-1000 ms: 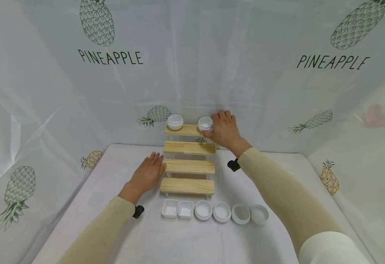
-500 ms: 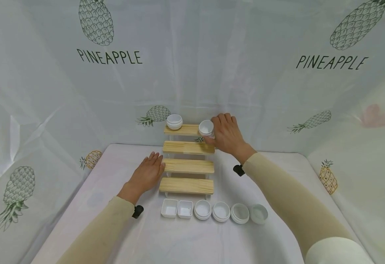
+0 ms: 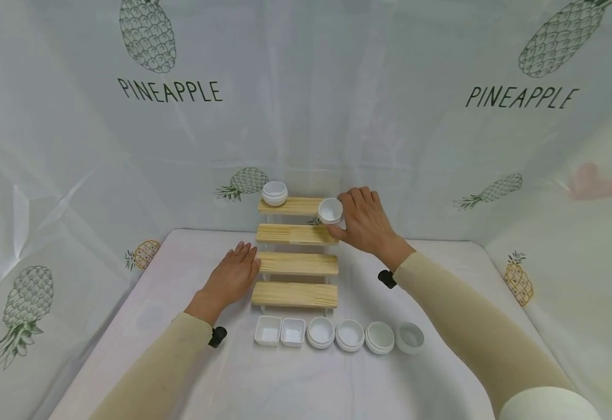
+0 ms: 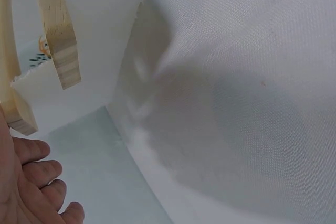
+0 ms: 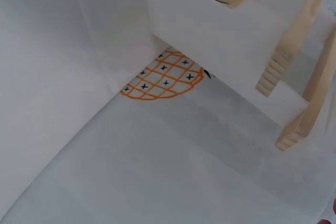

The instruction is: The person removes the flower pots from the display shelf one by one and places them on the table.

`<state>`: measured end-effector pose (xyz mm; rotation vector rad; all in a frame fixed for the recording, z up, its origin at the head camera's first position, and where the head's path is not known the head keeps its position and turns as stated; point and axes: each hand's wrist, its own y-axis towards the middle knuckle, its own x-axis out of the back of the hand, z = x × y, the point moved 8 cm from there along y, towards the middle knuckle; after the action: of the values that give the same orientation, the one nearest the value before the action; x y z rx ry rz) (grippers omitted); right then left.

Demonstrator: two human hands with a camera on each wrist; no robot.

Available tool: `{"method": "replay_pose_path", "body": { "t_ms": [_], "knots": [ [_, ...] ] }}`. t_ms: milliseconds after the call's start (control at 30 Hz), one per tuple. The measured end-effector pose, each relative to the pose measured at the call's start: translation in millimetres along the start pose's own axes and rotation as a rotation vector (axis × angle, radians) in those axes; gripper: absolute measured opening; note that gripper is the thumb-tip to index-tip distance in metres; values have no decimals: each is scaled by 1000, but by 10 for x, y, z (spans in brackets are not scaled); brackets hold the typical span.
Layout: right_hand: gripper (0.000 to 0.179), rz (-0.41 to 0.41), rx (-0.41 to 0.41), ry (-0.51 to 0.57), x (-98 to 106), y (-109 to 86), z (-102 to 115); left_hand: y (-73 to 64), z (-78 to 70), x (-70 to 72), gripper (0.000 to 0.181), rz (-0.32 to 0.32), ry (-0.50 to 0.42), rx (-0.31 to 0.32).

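In the head view my right hand (image 3: 366, 221) pinches a small white round bowl (image 3: 330, 210) between thumb and fingers. The bowl overlaps the right end of the top step of a wooden step stand (image 3: 297, 264) with clear side panels. A second white round bowl (image 3: 275, 193) sits on that step's left end. My left hand (image 3: 231, 274) lies with its fingers extended at the stand's left side. In the left wrist view the left hand (image 4: 37, 187) is right by the end of a wooden step (image 4: 23, 119). Only fingertips (image 5: 324, 221) of the right hand show in the right wrist view.
In front of the stand is a row of small dishes: a white square dish (image 3: 268, 331), a smaller square dish (image 3: 292, 332), and several round bowls (image 3: 350, 335). The rightmost, a translucent bowl (image 3: 409, 337), stands at the row's end. A pineapple-print cloth (image 3: 337, 116) hangs close behind the stand.
My right hand has drawn the bowl off the top step, toward me and slightly down, tilting it a little. The left hand stays by the stand, and the row of dishes stands unchanged.
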<state>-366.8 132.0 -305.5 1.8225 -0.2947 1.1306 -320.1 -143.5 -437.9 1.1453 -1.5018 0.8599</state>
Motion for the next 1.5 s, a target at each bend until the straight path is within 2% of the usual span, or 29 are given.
{"method": "replay_pose_path", "body": {
  "t_ms": [633,833,1133,1500],
  "knots": [
    [63,-86,74,-2,132,-353,20,-4,24,18,64,0,-17,5],
    [65,-84,85,3,148,-530,13,7,14,9,64,1,-3,-2],
    [64,-48,53,-5,153,-807,-73,14,-7,5,64,-6,-7,-12],
    [65,-67,52,-1,207,-1133,-161,26,-13,6,65,-1,-17,-3]
  ]
}}
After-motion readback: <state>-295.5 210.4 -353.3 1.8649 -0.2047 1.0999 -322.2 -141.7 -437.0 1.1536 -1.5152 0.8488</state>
